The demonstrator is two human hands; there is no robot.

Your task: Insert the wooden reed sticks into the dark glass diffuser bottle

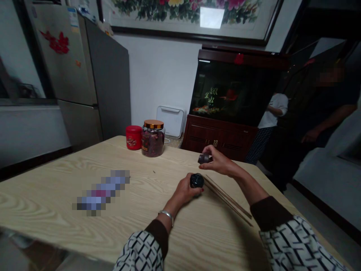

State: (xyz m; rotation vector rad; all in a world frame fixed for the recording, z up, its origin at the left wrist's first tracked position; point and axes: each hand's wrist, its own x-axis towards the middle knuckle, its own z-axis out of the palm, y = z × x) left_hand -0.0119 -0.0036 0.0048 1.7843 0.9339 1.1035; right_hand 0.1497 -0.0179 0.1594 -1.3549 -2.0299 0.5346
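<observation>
My left hand (186,190), with a silver bangle at the wrist, is closed around a small black round pot (196,181) low over the wooden table (135,233). Just beyond it my right hand (218,162) pinches a small dark cap-like piece (203,158) between thumb and fingers. The two dark pieces are apart. Several thin brown sticks (229,203) lie on the table to the right of the pot, slanting toward my right sleeve. What is inside the pot cannot be made out.
A red canister (133,137) and a glass jar with a copper-coloured lid (152,140) stand at the table's far edge. A blurred-out long object (101,192) lies at left. Beyond are a fridge (108,82), a fish tank (225,94) and two people (324,109) at right.
</observation>
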